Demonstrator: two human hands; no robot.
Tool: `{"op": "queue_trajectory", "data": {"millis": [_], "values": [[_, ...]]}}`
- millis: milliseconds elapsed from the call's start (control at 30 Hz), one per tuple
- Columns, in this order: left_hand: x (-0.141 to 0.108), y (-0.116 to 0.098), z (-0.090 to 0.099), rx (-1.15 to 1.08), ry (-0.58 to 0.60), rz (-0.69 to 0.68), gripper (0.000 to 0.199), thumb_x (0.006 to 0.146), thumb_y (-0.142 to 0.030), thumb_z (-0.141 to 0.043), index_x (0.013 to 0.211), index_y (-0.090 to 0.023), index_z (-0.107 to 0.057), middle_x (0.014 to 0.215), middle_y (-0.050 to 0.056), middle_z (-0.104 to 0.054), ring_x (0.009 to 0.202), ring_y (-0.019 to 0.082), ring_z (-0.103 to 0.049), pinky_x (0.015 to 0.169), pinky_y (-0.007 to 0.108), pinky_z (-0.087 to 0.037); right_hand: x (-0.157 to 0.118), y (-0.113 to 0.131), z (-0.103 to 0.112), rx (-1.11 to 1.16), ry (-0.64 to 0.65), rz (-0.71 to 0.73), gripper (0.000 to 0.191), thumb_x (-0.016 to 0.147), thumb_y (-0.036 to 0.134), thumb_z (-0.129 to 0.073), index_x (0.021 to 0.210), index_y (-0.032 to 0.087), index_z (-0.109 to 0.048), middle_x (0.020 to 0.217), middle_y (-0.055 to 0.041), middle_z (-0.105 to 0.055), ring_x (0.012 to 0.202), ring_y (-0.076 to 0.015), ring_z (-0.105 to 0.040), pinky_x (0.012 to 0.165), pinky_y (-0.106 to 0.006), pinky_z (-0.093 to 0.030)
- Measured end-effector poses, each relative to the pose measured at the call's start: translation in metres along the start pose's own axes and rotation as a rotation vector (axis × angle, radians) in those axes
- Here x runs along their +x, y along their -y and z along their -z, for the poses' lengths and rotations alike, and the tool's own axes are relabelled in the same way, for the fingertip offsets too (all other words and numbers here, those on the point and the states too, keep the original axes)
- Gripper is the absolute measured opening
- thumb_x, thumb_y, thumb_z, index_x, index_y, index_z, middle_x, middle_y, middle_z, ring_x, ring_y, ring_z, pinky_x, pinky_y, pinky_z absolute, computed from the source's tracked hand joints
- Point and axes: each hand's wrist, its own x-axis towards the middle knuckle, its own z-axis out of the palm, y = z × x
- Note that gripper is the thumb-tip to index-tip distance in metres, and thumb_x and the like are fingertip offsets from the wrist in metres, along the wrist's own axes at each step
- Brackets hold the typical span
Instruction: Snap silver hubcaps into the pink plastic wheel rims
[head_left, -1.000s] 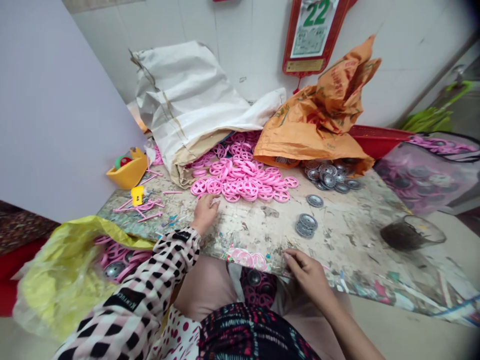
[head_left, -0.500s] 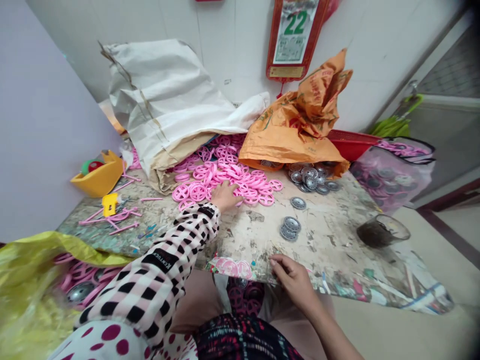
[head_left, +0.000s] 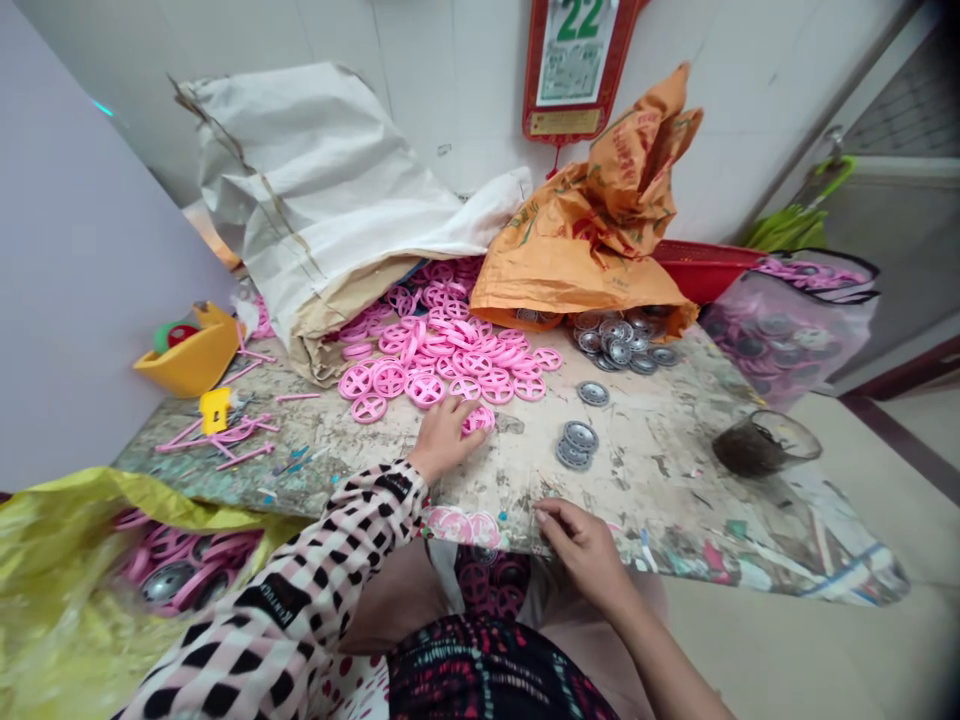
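Observation:
My left hand [head_left: 442,438], in a checked sleeve, has its fingers on a pink wheel [head_left: 478,420] at the front of the heap of pink wheels [head_left: 465,350]. Near the table's front edge is my right hand [head_left: 581,545], its thumb and forefinger close together; whatever lies between them is too small to name. Two grey discs [head_left: 576,445] overlap on the table beyond my right hand, and one more grey disc [head_left: 593,393] lies behind them. Further back, a pile of grey discs [head_left: 619,342] spills from the orange sack [head_left: 577,270].
A white sack [head_left: 330,180] stands behind the pink heap. At the left are a yellow container [head_left: 191,365], pink sticks [head_left: 240,432] and a yellow bag [head_left: 67,560]. A glass with dark contents [head_left: 761,445] stands at the right, before a clear bag of wheels [head_left: 787,325].
My left hand has drawn back from the heap toward the table's front, with a pink wheel under its fingers. My right hand has barely moved. The view has shifted slightly.

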Motion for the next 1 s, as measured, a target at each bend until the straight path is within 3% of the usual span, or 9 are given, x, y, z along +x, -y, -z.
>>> {"op": "queue_trajectory", "data": {"millis": [333,567,700,867,1000], "values": [[-0.043,-0.002,0.005,-0.077,-0.006,-0.172,0.042,0.083,-0.044,-0.058,0.119,-0.022,-0.06,0.124,0.01,-0.055,0.113,0.026,-0.046,0.101,0.04,-0.033,-0.001,0.003,0.0,0.006,-0.024,0.017,0.035,0.087,0.046,-0.047,0.094,0.019,-0.068,0.088,-0.0057,-0.07,0.082,-0.0213,-0.064,0.075,-0.03,-0.048],[-0.054,-0.012,0.005,-0.106,0.03,-0.093,0.051,0.079,-0.052,-0.062,0.122,-0.026,-0.058,0.124,0.008,-0.058,0.113,0.028,-0.045,0.102,0.046,-0.029,0.001,0.004,0.0,0.028,-0.021,0.002,0.034,0.086,0.046,-0.049,0.09,0.018,-0.068,0.078,-0.0043,-0.068,0.07,-0.019,-0.061,0.065,-0.028,-0.047],[-0.059,-0.013,0.005,-0.251,0.097,-0.114,0.06,0.079,-0.051,-0.061,0.132,-0.024,-0.049,0.134,0.012,-0.049,0.121,0.028,-0.044,0.104,0.044,-0.033,0.005,0.009,0.001,0.073,0.077,-0.064,0.035,0.083,0.049,-0.05,0.086,0.019,-0.068,0.065,-0.0014,-0.063,0.057,-0.0158,-0.056,0.053,-0.025,-0.044],[-0.063,-0.011,0.007,-0.434,-0.06,-0.003,0.046,0.089,-0.04,-0.049,0.131,-0.021,-0.048,0.129,0.011,-0.051,0.124,0.022,-0.044,0.107,0.039,-0.034,0.016,0.015,0.004,0.197,0.079,-0.166,0.04,0.08,0.054,-0.05,0.087,0.018,-0.066,0.063,-0.0001,-0.06,0.048,-0.013,-0.051,0.043,-0.023,-0.039],[-0.064,-0.007,0.011,-0.633,-0.227,0.194,0.035,0.092,-0.031,-0.04,0.123,-0.021,-0.054,0.12,0.009,-0.058,0.115,0.018,-0.051,0.104,0.036,-0.036,0.029,0.015,0.014,0.096,-0.029,-0.094,0.04,0.08,0.053,-0.051,0.089,0.017,-0.067,0.066,-0.0017,-0.062,0.057,-0.0154,-0.056,0.051,-0.025,-0.042]]}}
